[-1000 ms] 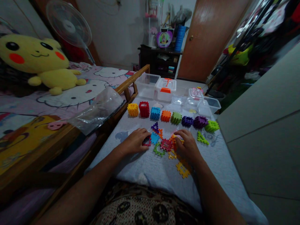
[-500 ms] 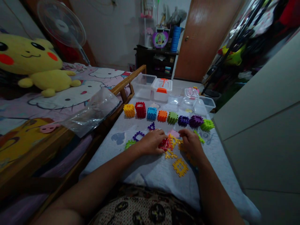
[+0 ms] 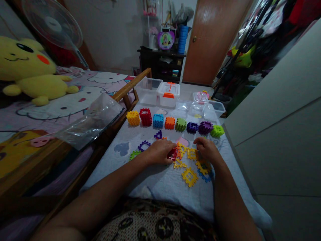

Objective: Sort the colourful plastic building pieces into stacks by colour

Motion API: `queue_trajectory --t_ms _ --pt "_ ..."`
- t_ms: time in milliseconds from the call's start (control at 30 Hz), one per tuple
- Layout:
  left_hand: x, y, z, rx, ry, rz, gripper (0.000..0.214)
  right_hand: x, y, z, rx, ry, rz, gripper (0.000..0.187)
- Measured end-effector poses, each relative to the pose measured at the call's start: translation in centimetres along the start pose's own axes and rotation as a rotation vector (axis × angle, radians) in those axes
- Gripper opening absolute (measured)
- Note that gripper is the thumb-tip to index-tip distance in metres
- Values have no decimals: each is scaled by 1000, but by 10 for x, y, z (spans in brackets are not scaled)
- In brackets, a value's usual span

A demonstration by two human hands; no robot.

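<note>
My left hand (image 3: pixel 162 151) is closed around red plastic building tiles (image 3: pixel 172 154), mostly hidden under its fingers. An orange tile (image 3: pixel 179 151) stands against them. To the right, my right hand (image 3: pixel 207 149) hovers over the cloth with loosely bent, parted fingers; nothing shows in it, though its underside is hidden. Below and left of that hand lie a yellow square tile (image 3: pixel 192 153) and another yellow tile (image 3: pixel 203 167) over a blue tile (image 3: pixel 205 176). A yellow triangle tile (image 3: pixel 180 164) and a yellow window tile (image 3: pixel 189 177) lie nearer me.
Behind my hands runs a row of stacked tiles, from a yellow stack (image 3: pixel 133 118) to a lime green stack (image 3: pixel 217 131). Clear plastic boxes (image 3: pixel 148 92) stand at the far end. Purple tiles (image 3: pixel 144 146) and a green tile (image 3: pixel 134 154) lie left. A wooden rail (image 3: pixel 130 87) borders the bed.
My right hand has shifted right, uncovering more yellow and blue tiles; a lime green piece beside it is now out of sight. My left hand stays on the red tiles. The view has swung slightly right.
</note>
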State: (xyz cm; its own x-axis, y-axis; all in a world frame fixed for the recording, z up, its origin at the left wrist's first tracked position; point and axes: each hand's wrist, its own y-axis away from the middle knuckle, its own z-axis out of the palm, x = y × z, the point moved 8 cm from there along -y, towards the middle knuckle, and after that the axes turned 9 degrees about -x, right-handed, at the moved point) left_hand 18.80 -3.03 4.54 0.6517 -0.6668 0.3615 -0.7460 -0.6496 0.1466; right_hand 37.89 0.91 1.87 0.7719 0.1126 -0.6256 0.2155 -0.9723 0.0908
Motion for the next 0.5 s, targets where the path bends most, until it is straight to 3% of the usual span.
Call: queue_trajectory --t_ms 167,300,400,500 --pt "4 3 -3 74 -39 78 35 3 -1 2 -32 -1 1 30" --pt "-2 15 -17 132 -17 110 49 1 0 3 -58 -22 10 29" --pt "-21 32 -45 217 -15 58 51 1 2 7 -95 -49 44 30" --pt "-53 55 -87 340 -41 -45 49 1 4 11 -125 -81 85 31"
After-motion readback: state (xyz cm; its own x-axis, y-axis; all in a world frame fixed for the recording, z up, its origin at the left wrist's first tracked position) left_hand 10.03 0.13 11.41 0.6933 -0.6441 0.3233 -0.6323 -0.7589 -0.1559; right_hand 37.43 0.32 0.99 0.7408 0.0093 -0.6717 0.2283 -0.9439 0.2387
